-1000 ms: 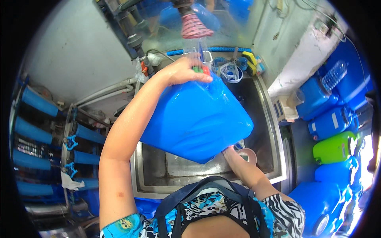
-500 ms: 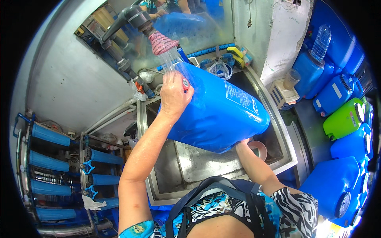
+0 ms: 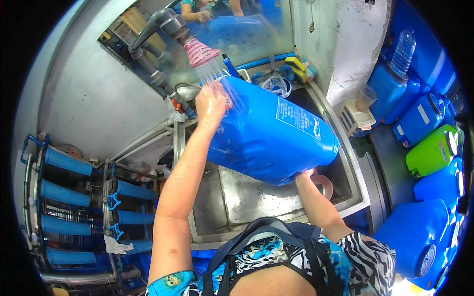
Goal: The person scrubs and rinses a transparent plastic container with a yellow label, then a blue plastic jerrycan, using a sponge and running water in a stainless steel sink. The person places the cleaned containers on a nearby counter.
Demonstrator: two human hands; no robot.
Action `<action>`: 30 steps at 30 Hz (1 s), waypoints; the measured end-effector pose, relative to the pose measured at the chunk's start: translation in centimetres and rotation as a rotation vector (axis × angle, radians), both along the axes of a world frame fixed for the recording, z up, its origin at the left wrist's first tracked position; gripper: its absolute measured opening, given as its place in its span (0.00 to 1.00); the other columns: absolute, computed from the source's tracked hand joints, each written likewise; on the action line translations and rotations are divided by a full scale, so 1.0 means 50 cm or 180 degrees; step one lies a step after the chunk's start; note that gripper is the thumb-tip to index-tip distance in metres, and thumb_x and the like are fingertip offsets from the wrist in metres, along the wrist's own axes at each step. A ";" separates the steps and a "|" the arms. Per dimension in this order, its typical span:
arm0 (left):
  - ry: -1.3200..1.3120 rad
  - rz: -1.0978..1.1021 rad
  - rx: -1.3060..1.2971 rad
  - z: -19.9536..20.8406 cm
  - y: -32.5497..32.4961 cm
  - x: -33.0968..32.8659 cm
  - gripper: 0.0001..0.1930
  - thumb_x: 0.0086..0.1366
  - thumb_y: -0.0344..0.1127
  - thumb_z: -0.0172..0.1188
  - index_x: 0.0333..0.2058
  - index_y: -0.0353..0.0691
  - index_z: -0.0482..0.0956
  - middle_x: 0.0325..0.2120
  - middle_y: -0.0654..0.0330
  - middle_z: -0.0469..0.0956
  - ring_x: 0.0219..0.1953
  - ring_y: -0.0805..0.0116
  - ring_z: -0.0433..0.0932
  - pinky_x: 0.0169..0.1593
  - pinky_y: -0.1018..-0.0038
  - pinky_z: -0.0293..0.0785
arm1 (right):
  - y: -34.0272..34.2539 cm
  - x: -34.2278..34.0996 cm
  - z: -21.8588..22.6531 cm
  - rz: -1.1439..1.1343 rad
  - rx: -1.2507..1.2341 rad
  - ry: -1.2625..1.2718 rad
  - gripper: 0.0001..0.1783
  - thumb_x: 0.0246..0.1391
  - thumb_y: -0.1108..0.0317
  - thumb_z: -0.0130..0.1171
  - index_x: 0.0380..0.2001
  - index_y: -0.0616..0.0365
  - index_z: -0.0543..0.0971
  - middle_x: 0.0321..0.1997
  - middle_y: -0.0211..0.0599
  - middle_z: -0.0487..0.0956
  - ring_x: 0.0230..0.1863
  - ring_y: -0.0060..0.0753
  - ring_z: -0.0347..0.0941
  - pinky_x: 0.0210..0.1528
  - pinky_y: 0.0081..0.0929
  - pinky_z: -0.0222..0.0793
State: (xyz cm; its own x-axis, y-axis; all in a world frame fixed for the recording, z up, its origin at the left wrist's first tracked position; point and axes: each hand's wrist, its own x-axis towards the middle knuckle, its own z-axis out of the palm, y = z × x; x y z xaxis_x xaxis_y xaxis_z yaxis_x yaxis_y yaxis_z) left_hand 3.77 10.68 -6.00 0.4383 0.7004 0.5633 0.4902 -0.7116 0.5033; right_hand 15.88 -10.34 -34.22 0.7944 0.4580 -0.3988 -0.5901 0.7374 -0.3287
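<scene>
A large blue plastic water container (image 3: pixel 261 128) lies tilted over the steel sink (image 3: pixel 195 217), its far left end raised under a pink-wrapped shower head (image 3: pixel 202 52). Water sprays onto that end. There, beside a round red fitting (image 3: pixel 228 102), my left hand (image 3: pixel 212 101) is closed on the container, wet, its fingertips partly lost in the spray. From below, my right hand (image 3: pixel 305 173) grips the near right end; most of its fingers are hidden beneath the container. Close to that wrist, a pinkish bowl (image 3: pixel 324 186) sits in the sink.
Grey pipes (image 3: pixel 148 64) run along the left wall to the shower head. Blue filter housings (image 3: pixel 64 192) stand at the left. More blue containers (image 3: pixel 410 232) and a green container (image 3: pixel 432 150) line the right side. Sponges (image 3: pixel 297 69) lie at the sink's back corner.
The container has shifted slightly up and to the right. My left hand has moved a little left along its raised end, and the view has shifted slightly.
</scene>
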 end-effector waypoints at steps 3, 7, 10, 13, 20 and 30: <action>-0.0985 -0.0476 -0.1878 0.036 0.017 -0.026 0.19 0.51 0.23 0.63 0.43 0.32 0.72 0.34 0.53 0.80 0.36 0.63 0.79 0.40 0.71 0.75 | 0.003 -0.003 0.001 0.0068 0.0037 0.0007 0.32 0.59 0.60 0.50 0.62 0.57 0.52 0.44 0.49 0.79 0.37 0.54 0.77 0.42 0.45 0.73; -0.1460 -0.0829 -0.3121 0.074 0.019 -0.040 0.15 0.57 0.21 0.55 0.45 0.25 0.69 0.41 0.45 0.77 0.42 0.57 0.79 0.46 0.67 0.76 | 0.006 -0.005 0.002 0.0158 0.0029 0.0004 0.31 0.59 0.60 0.50 0.61 0.57 0.53 0.44 0.49 0.79 0.37 0.54 0.77 0.42 0.45 0.73; -0.1533 -0.0955 -0.3392 0.097 0.014 -0.038 0.15 0.60 0.20 0.49 0.47 0.21 0.67 0.43 0.42 0.75 0.45 0.54 0.77 0.49 0.66 0.75 | 0.007 -0.005 0.004 0.0206 0.0046 0.0007 0.31 0.59 0.60 0.49 0.61 0.57 0.53 0.44 0.49 0.79 0.37 0.54 0.77 0.42 0.45 0.73; -0.1350 -0.0983 -0.3396 0.114 0.007 -0.040 0.16 0.62 0.20 0.46 0.48 0.20 0.66 0.47 0.40 0.74 0.47 0.55 0.76 0.50 0.66 0.75 | 0.009 -0.005 0.005 0.0233 0.0074 0.0024 0.31 0.59 0.60 0.49 0.61 0.57 0.53 0.44 0.49 0.79 0.37 0.54 0.77 0.42 0.45 0.73; -0.1378 -0.0892 -0.3121 0.123 -0.045 -0.085 0.17 0.65 0.25 0.46 0.51 0.26 0.64 0.47 0.42 0.74 0.48 0.58 0.76 0.50 0.70 0.73 | 0.006 -0.005 0.009 0.0300 0.0101 0.0028 0.30 0.59 0.60 0.49 0.61 0.57 0.54 0.43 0.48 0.79 0.37 0.53 0.77 0.42 0.44 0.73; -0.1521 -0.1180 -0.2937 0.112 -0.138 -0.210 0.14 0.66 0.30 0.49 0.49 0.34 0.66 0.43 0.48 0.77 0.47 0.62 0.78 0.47 0.72 0.73 | -0.001 -0.010 0.012 0.0422 0.0093 0.0014 0.29 0.59 0.60 0.49 0.60 0.57 0.56 0.43 0.47 0.79 0.37 0.53 0.77 0.42 0.44 0.73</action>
State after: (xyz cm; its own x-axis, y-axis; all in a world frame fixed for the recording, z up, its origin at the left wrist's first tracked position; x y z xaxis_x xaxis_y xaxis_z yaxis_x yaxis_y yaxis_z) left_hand -6.73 3.77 -0.40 0.5845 0.8093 0.0591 -0.0628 -0.0275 0.9976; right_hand 15.37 -10.37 -33.63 0.7245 0.5703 -0.3871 -0.6844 0.6621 -0.3054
